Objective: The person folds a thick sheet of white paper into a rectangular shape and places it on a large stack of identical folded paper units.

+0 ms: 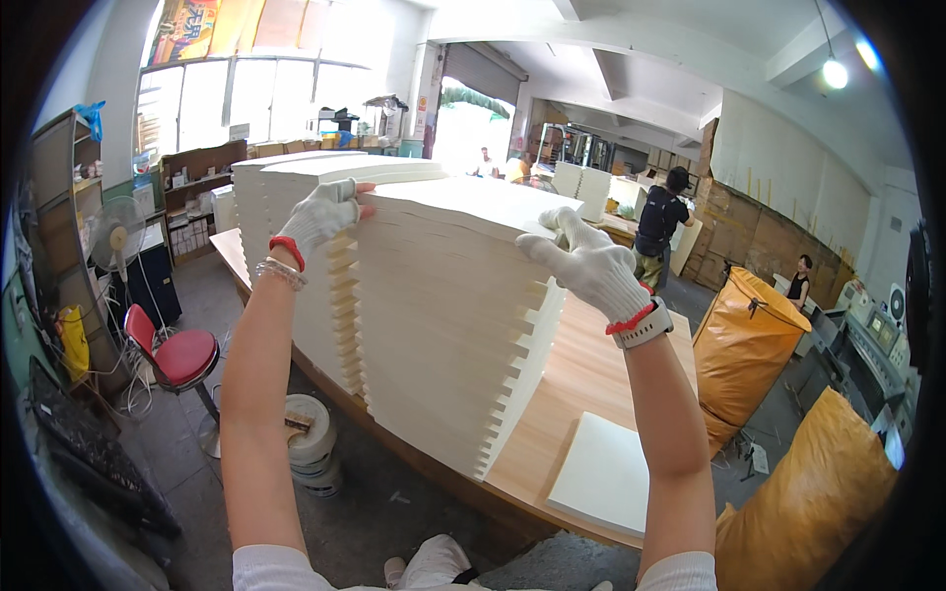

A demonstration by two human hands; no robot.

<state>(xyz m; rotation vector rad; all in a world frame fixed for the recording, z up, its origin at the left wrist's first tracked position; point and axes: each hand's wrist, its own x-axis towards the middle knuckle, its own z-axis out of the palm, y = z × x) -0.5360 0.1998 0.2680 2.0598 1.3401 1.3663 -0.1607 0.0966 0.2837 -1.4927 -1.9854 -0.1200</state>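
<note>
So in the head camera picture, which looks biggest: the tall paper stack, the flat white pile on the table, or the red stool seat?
1. Tall paper stack, held by both gloved hands, by far the largest.
2. Flat white pile.
3. Red stool seat.
The last two look fairly close, and the stool stands farther away, so that order is unsure.

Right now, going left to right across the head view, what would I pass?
Standing fan → red stool → left hand → tall stack of white sheets → right hand → orange sack.
</note>
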